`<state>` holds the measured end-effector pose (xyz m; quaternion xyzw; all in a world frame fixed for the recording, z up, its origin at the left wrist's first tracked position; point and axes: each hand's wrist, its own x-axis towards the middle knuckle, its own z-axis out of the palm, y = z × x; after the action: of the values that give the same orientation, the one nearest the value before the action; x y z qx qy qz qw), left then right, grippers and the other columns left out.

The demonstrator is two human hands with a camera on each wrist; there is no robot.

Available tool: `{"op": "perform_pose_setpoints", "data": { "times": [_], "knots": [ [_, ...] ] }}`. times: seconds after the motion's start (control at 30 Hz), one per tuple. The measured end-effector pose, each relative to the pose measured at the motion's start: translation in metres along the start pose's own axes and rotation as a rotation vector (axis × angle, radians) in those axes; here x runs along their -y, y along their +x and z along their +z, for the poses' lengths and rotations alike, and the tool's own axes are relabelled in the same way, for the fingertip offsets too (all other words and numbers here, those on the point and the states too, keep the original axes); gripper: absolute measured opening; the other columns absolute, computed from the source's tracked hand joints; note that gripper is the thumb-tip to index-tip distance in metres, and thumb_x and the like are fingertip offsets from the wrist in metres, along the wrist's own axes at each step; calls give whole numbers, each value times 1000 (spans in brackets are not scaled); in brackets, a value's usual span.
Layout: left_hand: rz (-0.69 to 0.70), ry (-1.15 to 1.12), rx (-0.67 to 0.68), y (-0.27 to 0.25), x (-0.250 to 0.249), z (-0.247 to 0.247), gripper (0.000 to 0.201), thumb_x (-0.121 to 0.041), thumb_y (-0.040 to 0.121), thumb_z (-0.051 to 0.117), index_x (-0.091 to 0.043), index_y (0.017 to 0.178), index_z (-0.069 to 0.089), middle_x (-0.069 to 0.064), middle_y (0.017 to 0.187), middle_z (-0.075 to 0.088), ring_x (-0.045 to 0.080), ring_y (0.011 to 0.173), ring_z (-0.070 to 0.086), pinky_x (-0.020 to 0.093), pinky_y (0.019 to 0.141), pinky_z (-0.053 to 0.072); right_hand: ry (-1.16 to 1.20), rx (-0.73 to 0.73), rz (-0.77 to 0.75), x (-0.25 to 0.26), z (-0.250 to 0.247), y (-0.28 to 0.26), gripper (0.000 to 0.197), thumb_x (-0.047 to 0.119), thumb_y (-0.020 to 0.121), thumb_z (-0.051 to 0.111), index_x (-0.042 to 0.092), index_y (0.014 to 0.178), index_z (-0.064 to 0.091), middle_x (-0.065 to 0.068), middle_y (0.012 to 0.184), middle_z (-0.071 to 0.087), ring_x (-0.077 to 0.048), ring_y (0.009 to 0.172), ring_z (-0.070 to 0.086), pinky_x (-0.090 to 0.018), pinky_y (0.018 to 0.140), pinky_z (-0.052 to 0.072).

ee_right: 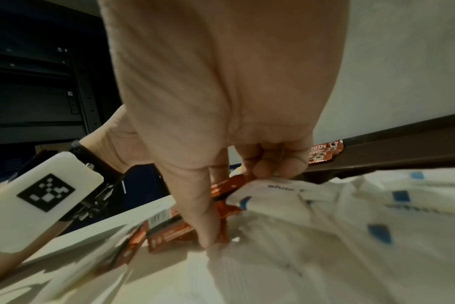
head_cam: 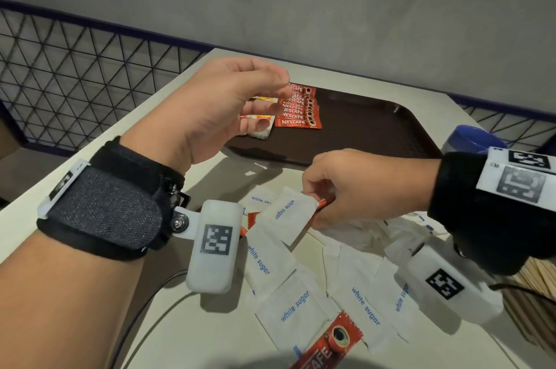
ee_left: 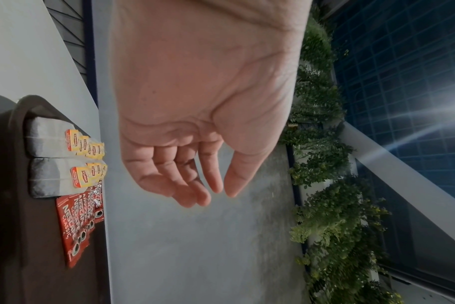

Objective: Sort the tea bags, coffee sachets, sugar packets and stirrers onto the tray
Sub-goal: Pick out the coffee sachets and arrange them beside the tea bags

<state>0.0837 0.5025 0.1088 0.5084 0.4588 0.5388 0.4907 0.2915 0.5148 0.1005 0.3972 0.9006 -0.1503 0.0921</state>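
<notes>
Pale desk against a grey wall carries a brown tray, on which stacked coffee sachets lie beside two rows of tea bags. My left hand hangs above the tray's near-left corner, its grip loosely curled, fingers apart and holding nothing. My right hand, low over the scattered sugar packets in front of the tray, has its grip pinched on a red coffee sachet partly under a packet; wooden stirrers lie at right.
</notes>
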Motion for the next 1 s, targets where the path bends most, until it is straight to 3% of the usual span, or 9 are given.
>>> {"op": "perform_pose_setpoints", "data": {
  "times": [0.17, 0.3, 0.4, 0.53, 0.63, 0.7, 0.77, 0.87, 1.0],
  "knots": [
    [-10, -5, 5, 1, 2, 0, 4, -20, 94, 72, -19, 98, 71, 1, 92, 77, 11, 72, 68, 24, 64, 51, 85, -60, 43, -4, -16, -5, 18, 36, 82, 83, 26, 80, 68, 6, 80, 70, -7, 69, 62, -20, 58, 51],
    [-40, 37, 30, 0, 4, 3, 3, -22, 93, 74, -23, 91, 72, 0, 95, 78, 11, 75, 70, 25, 67, 53, 268, -153, 32, -9, -25, -15, 17, 20, 80, 84, 18, 77, 67, 0, 72, 70, -18, 63, 62, -44, 63, 56],
    [-59, 72, 59, -1, 6, 5, 3, -25, 92, 75, -24, 94, 73, 3, 101, 79, 10, 78, 71, 27, 71, 53, 391, -199, -22, -6, -30, -26, 17, 13, 80, 83, 12, 78, 66, -9, 75, 70, -37, 72, 63, -54, 68, 54],
    [-97, 72, 120, -4, 7, 9, 21, -36, 86, 75, -19, 98, 72, 5, 100, 79, 12, 78, 71, 31, 74, 57, 661, -273, -37, -7, -30, -38, 24, 8, 75, 86, 4, 80, 63, -16, 86, 74, -37, 77, 67, -45, 70, 52],
    [-109, 63, 188, -6, 8, 14, 44, -52, 88, 64, -12, 103, 74, 9, 97, 79, 18, 82, 73, 40, 82, 60, 1005, -459, 12, -12, -20, -38, 28, 8, 65, 85, 5, 81, 63, -25, 91, 73, -38, 73, 58, -37, 68, 45],
    [-116, 18, 238, -8, 7, 16, 53, -59, 84, 66, -10, 103, 73, 15, 100, 78, 24, 83, 73, 38, 77, 59, 1185, -566, 61, -14, -10, -32, 31, 13, 63, 83, 5, 86, 64, -27, 91, 73, -31, 72, 53, -35, 64, 41],
    [-91, -5, 261, -9, 8, 18, 44, -44, 86, 74, -6, 108, 73, 18, 100, 76, 24, 79, 71, 31, 68, 60, 1306, -622, 80, -14, 0, -25, 34, 12, 69, 81, 1, 96, 65, -20, 87, 74, -26, 68, 54, -33, 62, 42],
    [-60, 15, 181, -9, 10, 20, 15, -2, 94, 68, -1, 108, 72, 21, 88, 73, 22, 72, 72, 25, 64, 59, 1407, -665, 74, -16, 12, -21, 33, 15, 77, 77, -1, 105, 68, -14, 81, 73, -17, 62, 55, -30, 60, 44],
    [-65, -29, 111, -7, 10, 19, 17, 11, 94, 62, 0, 105, 70, 18, 79, 73, 21, 67, 74, 21, 60, 60, 1430, -771, 109, -28, 18, -22, 20, 22, 93, 67, 6, 105, 69, -6, 72, 61, -13, 59, 45, -29, 59, 37]
  ]
}}
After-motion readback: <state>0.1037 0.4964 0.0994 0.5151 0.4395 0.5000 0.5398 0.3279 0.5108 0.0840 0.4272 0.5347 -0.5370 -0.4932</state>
